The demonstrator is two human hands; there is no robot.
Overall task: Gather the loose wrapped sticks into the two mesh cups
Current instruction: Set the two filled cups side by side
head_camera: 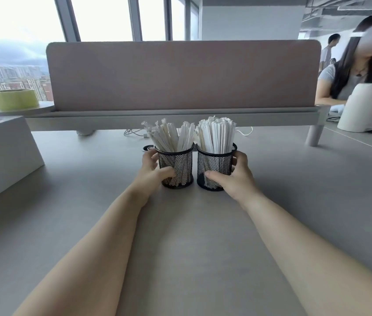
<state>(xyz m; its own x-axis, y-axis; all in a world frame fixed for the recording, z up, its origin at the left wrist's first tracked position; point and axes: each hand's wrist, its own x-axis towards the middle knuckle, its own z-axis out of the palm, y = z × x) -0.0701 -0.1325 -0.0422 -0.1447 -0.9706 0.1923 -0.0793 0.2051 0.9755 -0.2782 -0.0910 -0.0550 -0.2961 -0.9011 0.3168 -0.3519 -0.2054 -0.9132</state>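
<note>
Two black mesh cups stand side by side on the grey table, a small gap between them. The left mesh cup [179, 163] holds several wrapped sticks [169, 135] that fan out loosely. The right mesh cup [217, 164] is packed with upright wrapped sticks [217, 133]. My left hand [152, 171] grips the left cup from its left side, thumb across the front. My right hand [237, 175] grips the right cup from its right side, thumb on the front near the base. No loose sticks lie on the table in view.
A pink-grey desk divider [180, 74] stands behind the cups, with white cables [135, 132] under it. A white box [0, 156] sits at the left, a green tape roll [15, 99] on a round stand behind it. A seated person [354, 71] and a white paper roll [358, 108] are at the right.
</note>
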